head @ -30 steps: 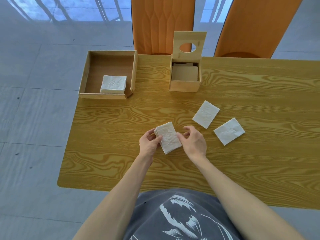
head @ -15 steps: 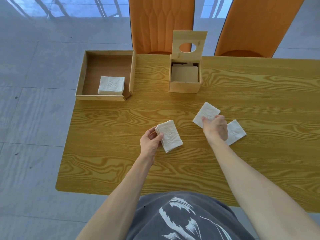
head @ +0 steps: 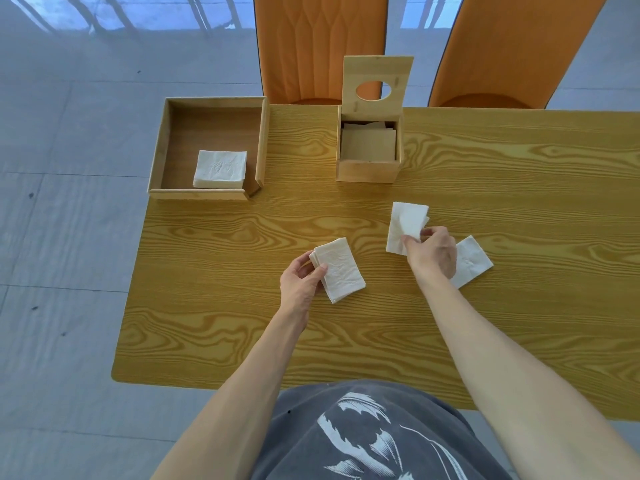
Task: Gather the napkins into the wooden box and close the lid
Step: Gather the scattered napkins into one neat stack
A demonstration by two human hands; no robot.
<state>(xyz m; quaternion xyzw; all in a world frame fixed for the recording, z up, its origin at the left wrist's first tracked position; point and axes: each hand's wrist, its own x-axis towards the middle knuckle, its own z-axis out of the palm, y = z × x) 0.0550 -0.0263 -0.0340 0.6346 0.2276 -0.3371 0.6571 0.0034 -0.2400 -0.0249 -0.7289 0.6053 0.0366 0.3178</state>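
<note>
My left hand (head: 300, 282) grips a small stack of white napkins (head: 341, 270) just above the table's middle. My right hand (head: 433, 252) pinches one white napkin (head: 405, 225) by its lower edge and lifts it off the table. Another napkin (head: 471, 261) lies flat to the right, partly under my right hand. The wooden box (head: 369, 168) stands at the back centre with its lid (head: 377, 83) upright; the lid has an oval hole. Brownish paper shows inside the box.
An open wooden tray (head: 207, 194) at the back left holds a stack of white napkins (head: 220, 168). Two orange chairs (head: 320, 46) stand behind the wooden table (head: 519, 174). The table's left edge drops to a grey tiled floor.
My right hand left the stack, reached right to the loose napkin and has now raised it off the table. My left hand keeps holding the stack in the same spot.
</note>
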